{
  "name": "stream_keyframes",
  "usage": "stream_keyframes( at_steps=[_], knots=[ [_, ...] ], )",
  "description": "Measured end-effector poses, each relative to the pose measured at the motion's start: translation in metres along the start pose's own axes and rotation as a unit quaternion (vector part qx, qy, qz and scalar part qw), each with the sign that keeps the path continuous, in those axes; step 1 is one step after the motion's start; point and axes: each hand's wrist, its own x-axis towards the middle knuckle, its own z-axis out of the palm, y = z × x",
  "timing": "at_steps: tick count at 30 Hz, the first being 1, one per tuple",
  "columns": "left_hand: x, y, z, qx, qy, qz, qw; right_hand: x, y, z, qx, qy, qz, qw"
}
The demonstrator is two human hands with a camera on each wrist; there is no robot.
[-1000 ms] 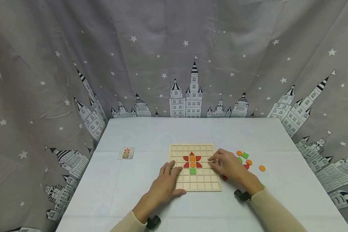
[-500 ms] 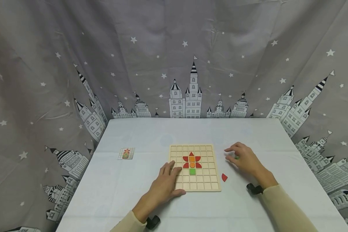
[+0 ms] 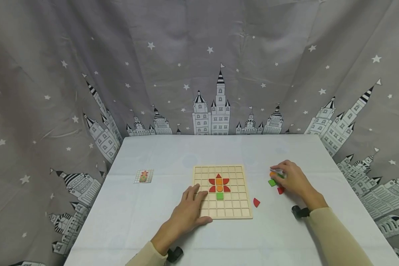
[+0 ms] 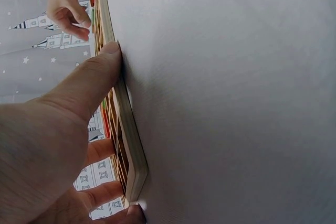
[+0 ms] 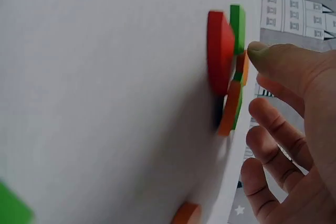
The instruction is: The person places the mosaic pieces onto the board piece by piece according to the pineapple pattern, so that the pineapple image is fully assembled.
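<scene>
My left grip (image 3: 187, 212) lay spread over the near left corner of the board (image 3: 239, 207), a sound way to steady its grid on the tabletop (image 3: 173, 155). To the board's right, my right grip (image 3: 292, 179) hung with thumb and index finger parted beside an orange disc (image 3: 272, 173); whether they touched it, I couldn't tell. With a green piece (image 3: 272, 182) and a red piece (image 3: 280, 190) close by, I judged a light, edge-only pinch best, lifted straight up.

L hand (image 3: 187, 212) on grid board (image 3: 234, 212) w/ coloured pcs (image 3: 219, 187); R hand (image 3: 294, 181) at loose pcs (image 3: 272, 183) on table (image 3: 173, 151); pic card (image 3: 143, 176) L.
</scene>
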Motion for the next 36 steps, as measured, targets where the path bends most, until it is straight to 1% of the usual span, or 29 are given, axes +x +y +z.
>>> stream_keyframes(
  at_steps=[6,14,19,29,36],
  knots=[
    [0.0,0.001,-0.001,-0.001,-0.002,-0.001,1.0,0.0,0.005,-0.001,-0.002,-0.014,0.003,0.9999],
    [0.0,0.001,-0.002,-0.003,-0.007,-0.003,1.0,0.001,-0.002,-0.003,0.009,-0.044,0.033,0.9984],
    [0.0,0.002,-0.003,-0.005,-0.01,-0.005,0.9999,0.002,-0.003,-0.004,0.002,-0.054,0.038,0.9978],
    [0.0,0.001,-0.002,-0.009,-0.008,-0.005,0.9999,0.003,-0.004,-0.004,-0.005,-0.055,0.032,0.998],
    [-0.001,-0.001,-0.001,-0.01,-0.003,0.0,0.9999,0.002,-0.012,-0.003,-0.009,-0.042,0.03,0.9986]
  ],
)
